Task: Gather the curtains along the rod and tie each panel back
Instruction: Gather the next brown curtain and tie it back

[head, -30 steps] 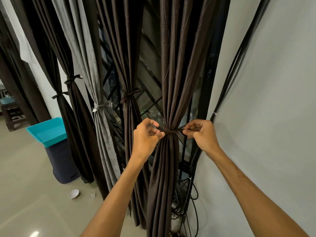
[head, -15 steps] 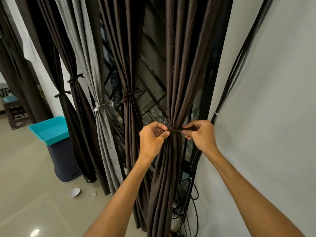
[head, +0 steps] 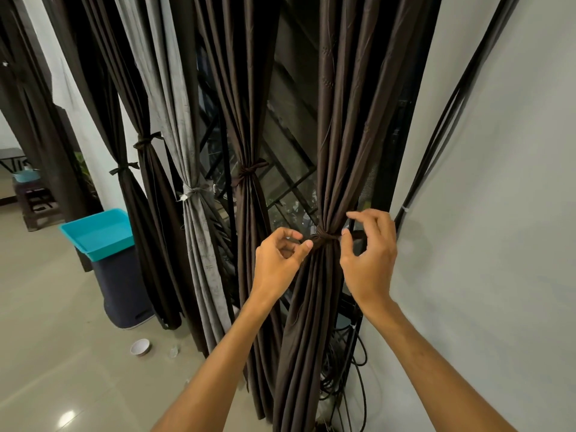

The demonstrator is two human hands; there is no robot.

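Knot [head: 324, 237] cinched on rightmost brown curtain [head: 311, 322], tie axis sideways; left hand [head: 280, 263] just left of knot, loosely curled, thumb touching it; right hand [head: 369, 257] just right, fingers spread, gripping nothing, fingertip on tie tail [head: 357, 235].

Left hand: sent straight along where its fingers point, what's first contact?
Likely the tie knot cinching the nearest brown curtain panel; the left hand has its thumb tip right beside it, perhaps touching. Depth unclear.
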